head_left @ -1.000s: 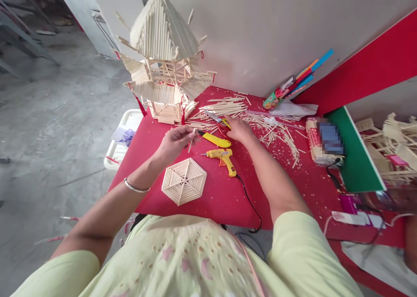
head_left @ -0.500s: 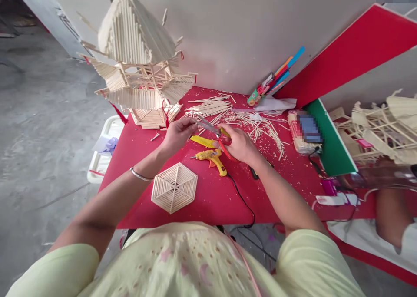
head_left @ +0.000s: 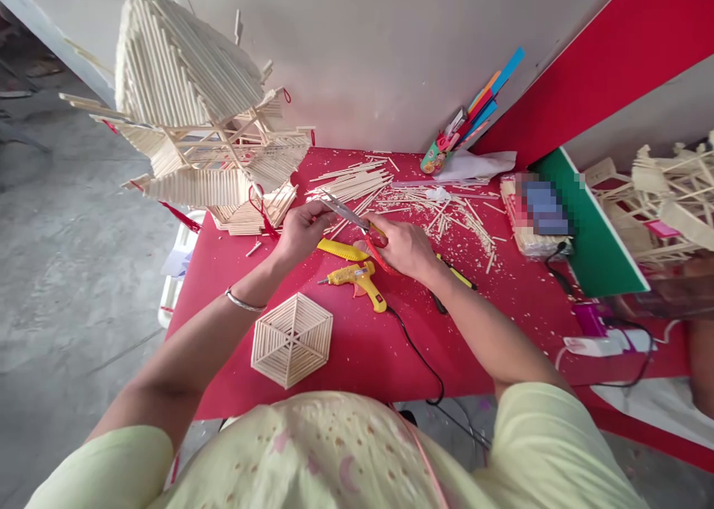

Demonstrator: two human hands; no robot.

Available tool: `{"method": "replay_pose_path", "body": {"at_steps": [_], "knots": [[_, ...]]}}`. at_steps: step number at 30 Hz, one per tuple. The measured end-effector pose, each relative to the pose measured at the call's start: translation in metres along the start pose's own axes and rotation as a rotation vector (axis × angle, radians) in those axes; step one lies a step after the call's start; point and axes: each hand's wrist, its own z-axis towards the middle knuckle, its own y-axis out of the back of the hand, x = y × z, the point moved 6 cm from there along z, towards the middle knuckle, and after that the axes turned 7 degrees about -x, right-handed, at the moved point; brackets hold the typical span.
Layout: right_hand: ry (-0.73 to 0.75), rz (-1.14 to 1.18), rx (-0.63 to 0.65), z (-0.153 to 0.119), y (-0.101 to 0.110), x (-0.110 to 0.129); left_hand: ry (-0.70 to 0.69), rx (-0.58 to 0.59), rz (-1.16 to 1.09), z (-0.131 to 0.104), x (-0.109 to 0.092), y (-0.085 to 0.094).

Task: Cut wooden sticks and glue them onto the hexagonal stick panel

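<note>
firmly, right hand [head_left: 406,247] grips scissors [head_left: 364,225]

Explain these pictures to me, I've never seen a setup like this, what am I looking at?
No machine here: every picture comes from one camera worn on a person's head, looking forward and down. The bare right hand holds scissors, blades reaching toward the bare left hand; I can't make out what that one pinches. On the red table lie a glue gun, a cutter, loose sticks and a six-sided stick panel; a stick tower stands at the back left.
</note>
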Motion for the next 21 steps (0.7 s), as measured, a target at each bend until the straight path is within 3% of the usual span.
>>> {"method": "replay_pose_path", "body": {"at_steps": [8, 21], "knots": [[-0.039, -0.083, -0.017, 0.007, -0.007, -0.013, 0.045, -0.067, -0.041, 0.010, 0.008, -0.005], [0.002, -0.007, 0.046, 0.006, -0.002, 0.000, 0.010, -0.056, -0.035, 0.008, 0.005, 0.004]]}}
